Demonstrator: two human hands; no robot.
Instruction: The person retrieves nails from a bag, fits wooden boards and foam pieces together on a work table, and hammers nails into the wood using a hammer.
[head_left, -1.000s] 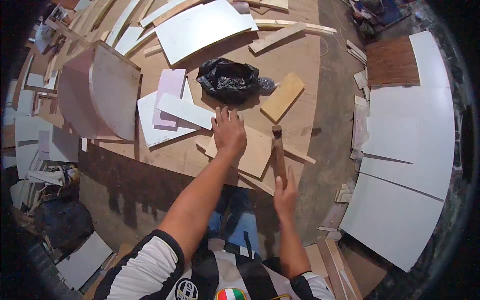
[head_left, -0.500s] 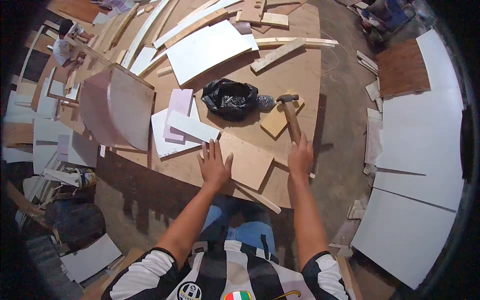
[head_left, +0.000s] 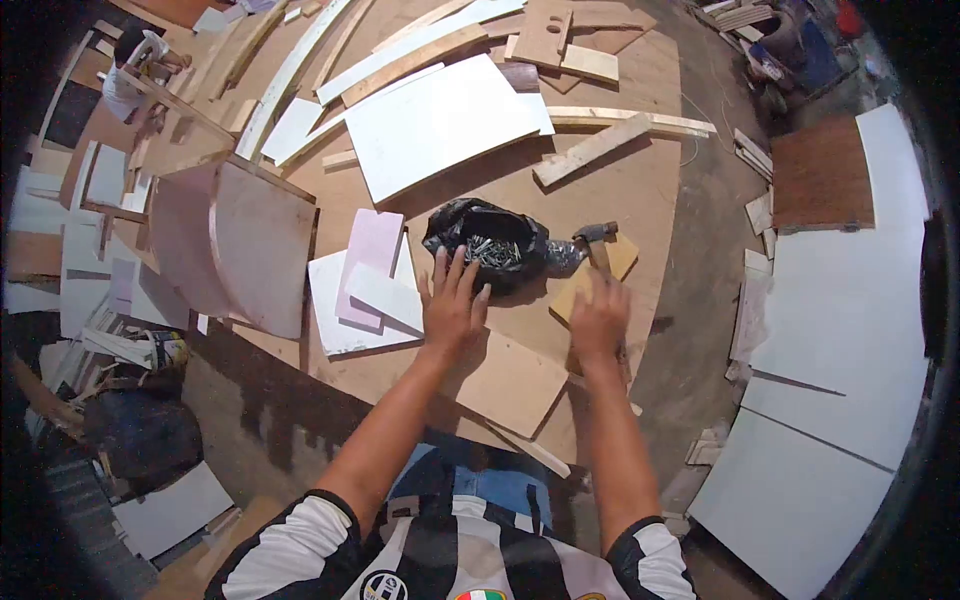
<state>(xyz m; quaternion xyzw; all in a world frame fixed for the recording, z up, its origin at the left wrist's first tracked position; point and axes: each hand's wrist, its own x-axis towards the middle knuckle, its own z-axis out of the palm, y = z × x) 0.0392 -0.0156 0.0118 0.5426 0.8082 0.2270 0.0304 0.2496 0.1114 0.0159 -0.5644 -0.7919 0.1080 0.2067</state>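
Note:
My right hand [head_left: 600, 325] is wrapped around a hammer [head_left: 597, 240], gripping its wooden handle below the dark metal head. The head sits over a yellowish wood block [head_left: 620, 262]. My left hand [head_left: 455, 310] is open with fingers spread, its fingertips at the near edge of a black plastic bag [head_left: 440, 235]. Inside the bag lies a heap of nails [head_left: 492, 252]; whether my fingers touch them I cannot tell. A clear plastic piece [head_left: 565, 257] lies between bag and hammer. Below my hands is a flat plywood board [head_left: 510, 385].
White and pinkish panels [head_left: 370, 260] overlap left of the bag. A large white board [head_left: 440, 125] and wood strips [head_left: 595, 150] lie farther back. A curved box-like piece [head_left: 235, 245] stands at left. Another person [head_left: 130, 80] sits far left. White sheets [head_left: 830, 300] lean at right.
My left hand has moved from the plywood board up to the bag of nails. My right hand now holds the hammer closer to its head. The view has shifted slightly.

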